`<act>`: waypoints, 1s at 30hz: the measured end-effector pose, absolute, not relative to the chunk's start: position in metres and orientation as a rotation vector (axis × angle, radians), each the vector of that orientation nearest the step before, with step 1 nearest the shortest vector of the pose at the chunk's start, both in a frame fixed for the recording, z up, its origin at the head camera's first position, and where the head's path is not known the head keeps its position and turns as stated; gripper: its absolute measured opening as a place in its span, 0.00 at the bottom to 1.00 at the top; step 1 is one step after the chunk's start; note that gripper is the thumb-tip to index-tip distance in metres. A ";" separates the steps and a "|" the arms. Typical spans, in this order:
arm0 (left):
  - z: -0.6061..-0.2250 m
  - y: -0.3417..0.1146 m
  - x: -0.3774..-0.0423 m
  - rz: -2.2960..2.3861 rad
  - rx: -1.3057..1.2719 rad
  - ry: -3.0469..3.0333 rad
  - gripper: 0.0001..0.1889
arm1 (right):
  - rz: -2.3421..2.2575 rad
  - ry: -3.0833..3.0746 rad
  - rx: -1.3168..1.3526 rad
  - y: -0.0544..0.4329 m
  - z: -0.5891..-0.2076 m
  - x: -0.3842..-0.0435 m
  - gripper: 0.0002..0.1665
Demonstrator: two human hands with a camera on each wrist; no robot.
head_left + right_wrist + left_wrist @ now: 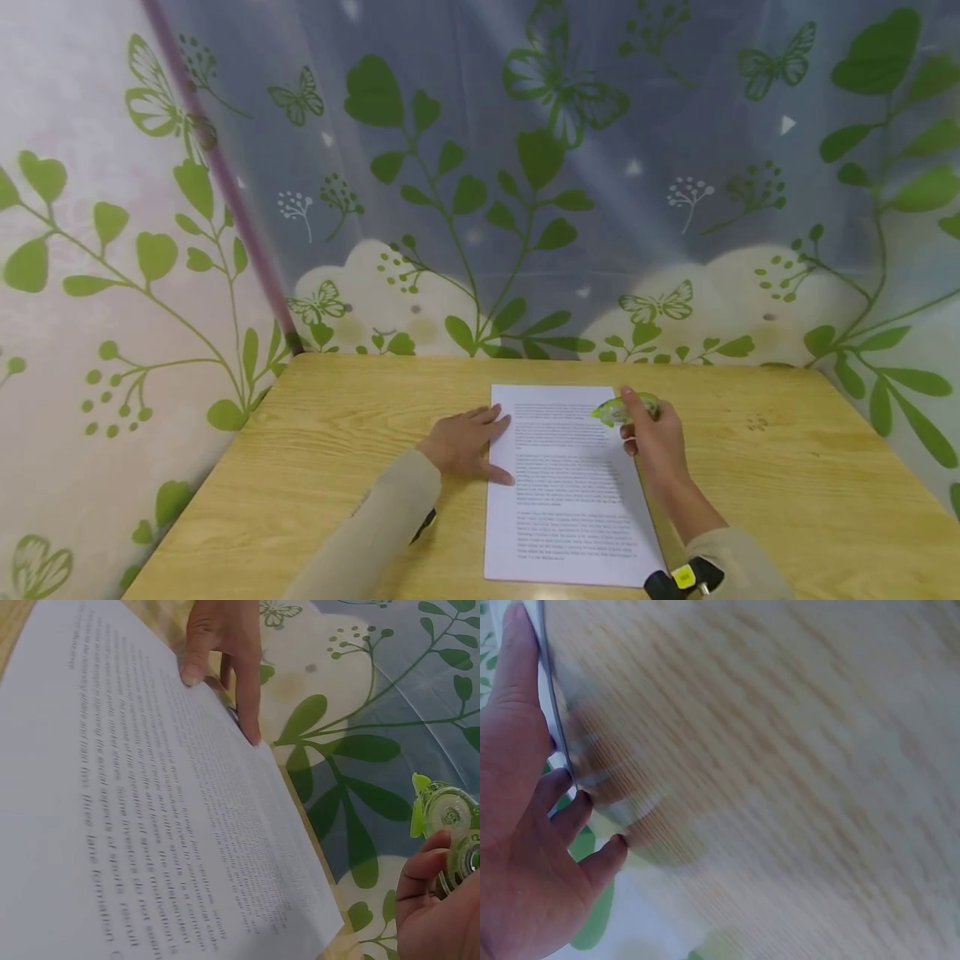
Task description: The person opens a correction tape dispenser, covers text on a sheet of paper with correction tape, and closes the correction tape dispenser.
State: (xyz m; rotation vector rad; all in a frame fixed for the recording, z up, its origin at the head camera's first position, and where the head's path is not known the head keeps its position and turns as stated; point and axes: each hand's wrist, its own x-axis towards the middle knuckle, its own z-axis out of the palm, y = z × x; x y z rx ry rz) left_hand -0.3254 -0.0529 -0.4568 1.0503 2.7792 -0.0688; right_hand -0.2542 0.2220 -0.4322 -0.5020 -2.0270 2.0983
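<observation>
A printed sheet of white paper (570,492), perhaps the top of a thin stack, lies on the wooden table. My left hand (467,442) rests at its left edge with fingers spread, thumb and fingertips on the paper. In the left wrist view the left hand (547,817) lies along the paper's edge, some fingertips on the wood. My right hand (660,442) holds a green, see-through correction tape dispenser (627,408) above the upper right of the page. In the right wrist view the dispenser (448,814) shows its round reels and green tip, clear of the paper.
The wooden table (337,417) runs back to a curtain (480,208) printed with leaves and butterflies. Another printed panel (112,250) stands along the left side. A black wrist strap (686,577) sits over the right sleeve.
</observation>
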 end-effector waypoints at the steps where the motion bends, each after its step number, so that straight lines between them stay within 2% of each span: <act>1: -0.457 -0.052 -0.325 -0.073 1.056 2.784 0.53 | 2.098 -2.016 -0.498 0.224 -0.431 -0.255 0.34; 15: -0.461 -0.054 -0.325 -0.113 1.113 2.824 0.54 | 2.032 -1.990 -0.492 0.216 -0.428 -0.272 0.33; 21: -0.460 -0.055 -0.327 -0.157 1.106 2.804 0.55 | 2.044 -1.955 -0.480 0.203 -0.436 -0.280 0.32; 30: -0.462 -0.054 -0.330 -0.145 1.078 2.782 0.58 | 2.036 -2.057 -0.445 0.184 -0.456 -0.297 0.36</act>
